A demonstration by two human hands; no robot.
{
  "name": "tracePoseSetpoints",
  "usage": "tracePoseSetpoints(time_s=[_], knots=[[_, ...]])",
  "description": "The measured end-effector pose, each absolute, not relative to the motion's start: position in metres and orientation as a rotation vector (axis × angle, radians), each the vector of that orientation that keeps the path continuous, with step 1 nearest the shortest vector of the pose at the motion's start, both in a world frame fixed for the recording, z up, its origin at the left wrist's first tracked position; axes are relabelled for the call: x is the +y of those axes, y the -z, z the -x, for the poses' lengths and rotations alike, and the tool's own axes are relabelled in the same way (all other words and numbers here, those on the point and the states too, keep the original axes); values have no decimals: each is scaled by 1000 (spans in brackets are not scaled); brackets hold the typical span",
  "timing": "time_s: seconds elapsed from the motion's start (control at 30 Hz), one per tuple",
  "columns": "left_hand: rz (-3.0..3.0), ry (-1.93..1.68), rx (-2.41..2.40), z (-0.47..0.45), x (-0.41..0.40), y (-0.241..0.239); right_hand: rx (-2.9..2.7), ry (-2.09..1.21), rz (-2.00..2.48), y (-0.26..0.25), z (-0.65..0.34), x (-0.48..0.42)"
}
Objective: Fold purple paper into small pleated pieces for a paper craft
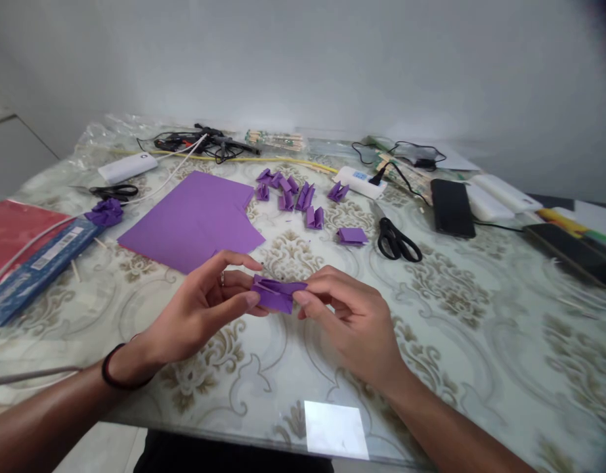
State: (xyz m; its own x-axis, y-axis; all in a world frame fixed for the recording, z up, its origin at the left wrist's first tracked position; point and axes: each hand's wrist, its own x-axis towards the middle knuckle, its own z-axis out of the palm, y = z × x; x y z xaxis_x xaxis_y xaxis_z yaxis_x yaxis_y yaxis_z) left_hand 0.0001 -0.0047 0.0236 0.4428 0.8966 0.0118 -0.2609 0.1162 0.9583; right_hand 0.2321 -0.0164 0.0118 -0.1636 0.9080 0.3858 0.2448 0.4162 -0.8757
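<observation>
A small folded purple paper piece [277,293] is held between both hands above the patterned table [480,328]. My left hand [204,309] pinches its left end with thumb and fingers; a ring shows on one finger. My right hand [352,322] pinches its right end. Behind them lies a stack of flat purple paper sheets [194,220]. Several folded purple pieces [295,194] lie scattered further back, with one more [352,236] beside the black scissors [396,242].
A second pair of scissors [114,192], a crumpled purple piece [106,211], a blue packet [37,266] and red paper [12,230] lie at the left. Power banks, a black phone [452,207], cables and a white power strip [359,182] line the back. The table's near edge is close.
</observation>
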Motion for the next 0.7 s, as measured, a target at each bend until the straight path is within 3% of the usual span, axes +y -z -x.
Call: tracePoseSetpoints(time_s=[0.3, 0.7], knots=[[-1015, -891, 631, 5, 1, -20, -1632, -778, 941, -15, -231, -18], [-1116, -783, 666, 7, -3, -25, -1226, -1587, 744, -11, -233, -11]])
